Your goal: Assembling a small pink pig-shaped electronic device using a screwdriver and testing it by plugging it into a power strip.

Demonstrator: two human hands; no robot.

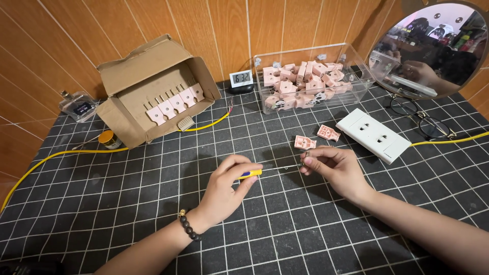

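Gripping a yellow-handled screwdriver (250, 174), the left hand (224, 191) aims its tip at a small screw (307, 159) pinched by the right hand (333, 170).

An open brown cardboard box (153, 86) is lying tilted at the back left, a small white clock with a grey screen (241, 78) is standing just right of it, beside a clear plastic bin (356, 66).
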